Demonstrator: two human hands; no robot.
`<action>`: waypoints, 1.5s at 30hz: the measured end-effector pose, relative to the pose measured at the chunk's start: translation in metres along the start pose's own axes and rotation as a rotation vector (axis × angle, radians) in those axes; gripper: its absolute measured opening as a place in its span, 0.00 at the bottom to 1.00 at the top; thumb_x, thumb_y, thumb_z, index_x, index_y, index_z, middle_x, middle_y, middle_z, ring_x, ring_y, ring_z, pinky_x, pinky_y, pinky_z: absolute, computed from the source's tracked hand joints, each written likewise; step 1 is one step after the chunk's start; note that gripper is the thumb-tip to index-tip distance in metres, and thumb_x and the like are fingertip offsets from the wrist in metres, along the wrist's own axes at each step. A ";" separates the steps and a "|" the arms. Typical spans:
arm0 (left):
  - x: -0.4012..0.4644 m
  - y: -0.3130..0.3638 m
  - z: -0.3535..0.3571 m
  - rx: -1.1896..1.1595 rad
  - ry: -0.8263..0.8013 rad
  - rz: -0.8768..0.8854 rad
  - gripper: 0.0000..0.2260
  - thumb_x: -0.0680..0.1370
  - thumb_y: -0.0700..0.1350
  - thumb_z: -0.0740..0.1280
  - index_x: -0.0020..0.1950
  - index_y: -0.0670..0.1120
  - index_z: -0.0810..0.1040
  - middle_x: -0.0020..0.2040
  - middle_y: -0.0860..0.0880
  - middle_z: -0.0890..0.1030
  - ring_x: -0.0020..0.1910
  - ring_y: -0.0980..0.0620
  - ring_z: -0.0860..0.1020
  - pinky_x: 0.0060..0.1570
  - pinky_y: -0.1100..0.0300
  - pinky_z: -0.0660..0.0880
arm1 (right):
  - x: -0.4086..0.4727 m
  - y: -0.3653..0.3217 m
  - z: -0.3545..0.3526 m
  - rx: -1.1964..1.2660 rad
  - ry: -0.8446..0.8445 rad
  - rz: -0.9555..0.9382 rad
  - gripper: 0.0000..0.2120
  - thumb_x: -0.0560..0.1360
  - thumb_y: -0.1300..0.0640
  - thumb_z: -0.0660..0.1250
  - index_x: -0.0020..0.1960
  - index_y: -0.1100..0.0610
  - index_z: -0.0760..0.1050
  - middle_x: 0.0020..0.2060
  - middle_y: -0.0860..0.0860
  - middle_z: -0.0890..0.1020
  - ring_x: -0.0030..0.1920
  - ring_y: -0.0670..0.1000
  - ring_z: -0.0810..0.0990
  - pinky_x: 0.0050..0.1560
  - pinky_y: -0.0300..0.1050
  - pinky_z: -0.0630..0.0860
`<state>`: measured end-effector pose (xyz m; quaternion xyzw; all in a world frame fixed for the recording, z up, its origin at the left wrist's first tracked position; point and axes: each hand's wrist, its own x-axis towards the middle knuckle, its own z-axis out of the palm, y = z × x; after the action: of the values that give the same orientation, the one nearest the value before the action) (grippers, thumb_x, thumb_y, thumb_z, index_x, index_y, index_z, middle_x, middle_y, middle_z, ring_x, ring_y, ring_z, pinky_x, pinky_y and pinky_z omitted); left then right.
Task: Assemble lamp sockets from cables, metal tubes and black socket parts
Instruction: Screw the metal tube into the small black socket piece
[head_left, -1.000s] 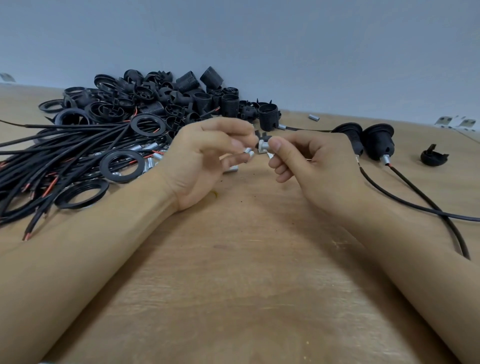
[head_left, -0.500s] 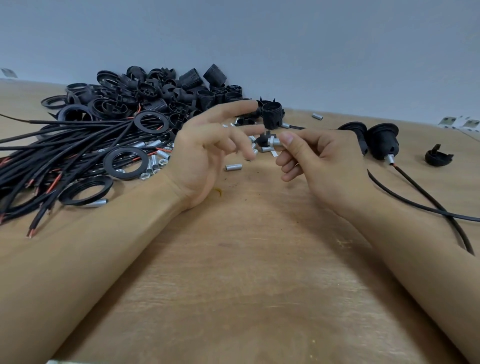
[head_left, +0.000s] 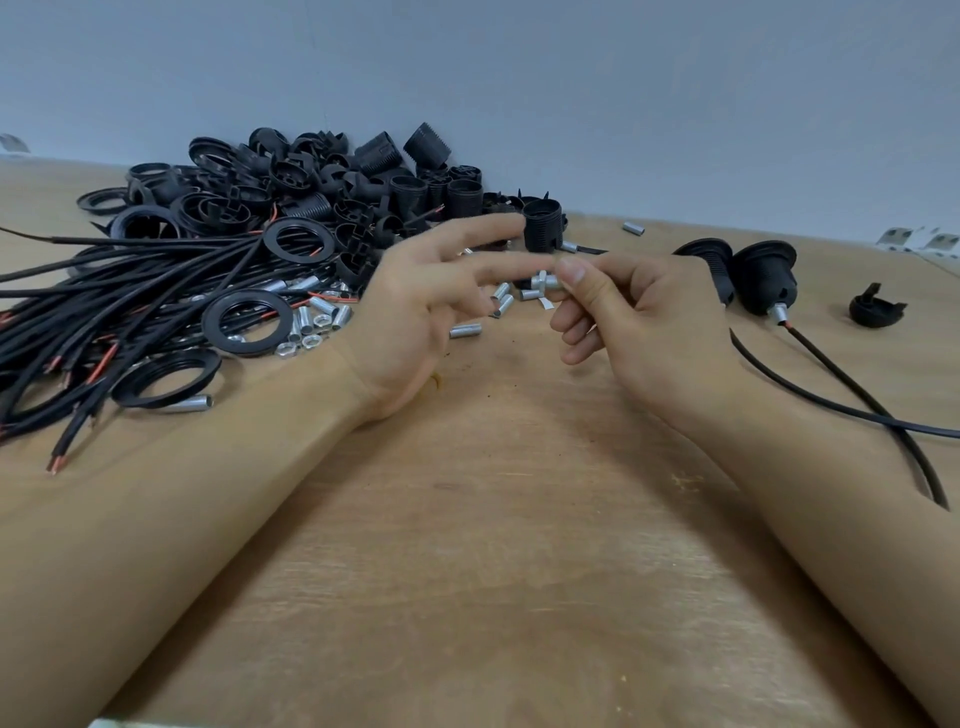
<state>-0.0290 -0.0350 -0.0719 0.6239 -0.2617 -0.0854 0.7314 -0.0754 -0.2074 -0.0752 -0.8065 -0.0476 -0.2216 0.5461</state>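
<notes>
Right hand (head_left: 639, 322) pinching a short metal tube (head_left: 543, 282) above the wooden table (head_left: 493, 545), left hand (head_left: 415, 312) beside it – fingers spread, holding nothing – cables (head_left: 130, 291) and black socket parts (head_left: 311, 182) heaped at left.

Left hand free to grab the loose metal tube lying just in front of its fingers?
Probably yes. The left hand is open and holds nothing, and the short silver metal tube lies alone on bare wooden table beside its fingertips, with nothing over it.

short silver metal tube (head_left: 543, 282) pinched in right hand (head_left: 644, 322) fingers (head_left: 576, 275)
</notes>
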 end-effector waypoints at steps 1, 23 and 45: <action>0.000 0.000 0.001 -0.003 0.002 0.030 0.28 0.64 0.35 0.59 0.65 0.40 0.75 0.51 0.44 0.86 0.60 0.48 0.80 0.59 0.52 0.73 | 0.000 0.001 0.000 -0.016 0.005 0.005 0.10 0.81 0.55 0.65 0.43 0.54 0.81 0.28 0.47 0.81 0.27 0.45 0.79 0.30 0.37 0.77; -0.003 -0.005 0.005 0.085 -0.086 0.039 0.32 0.64 0.35 0.63 0.70 0.41 0.71 0.55 0.43 0.85 0.55 0.51 0.81 0.54 0.60 0.75 | 0.002 0.002 -0.004 -0.344 0.070 -0.068 0.20 0.83 0.48 0.57 0.34 0.51 0.73 0.23 0.37 0.74 0.27 0.41 0.71 0.30 0.33 0.64; -0.004 -0.006 0.003 0.201 -0.093 -0.033 0.32 0.63 0.36 0.65 0.69 0.44 0.73 0.58 0.42 0.83 0.60 0.50 0.80 0.54 0.59 0.74 | 0.000 -0.001 -0.001 -0.422 0.058 -0.123 0.23 0.83 0.50 0.58 0.37 0.66 0.72 0.28 0.52 0.70 0.29 0.45 0.65 0.31 0.37 0.62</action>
<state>-0.0330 -0.0372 -0.0785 0.6938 -0.2921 -0.0997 0.6507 -0.0759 -0.2081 -0.0735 -0.8918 -0.0334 -0.2825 0.3518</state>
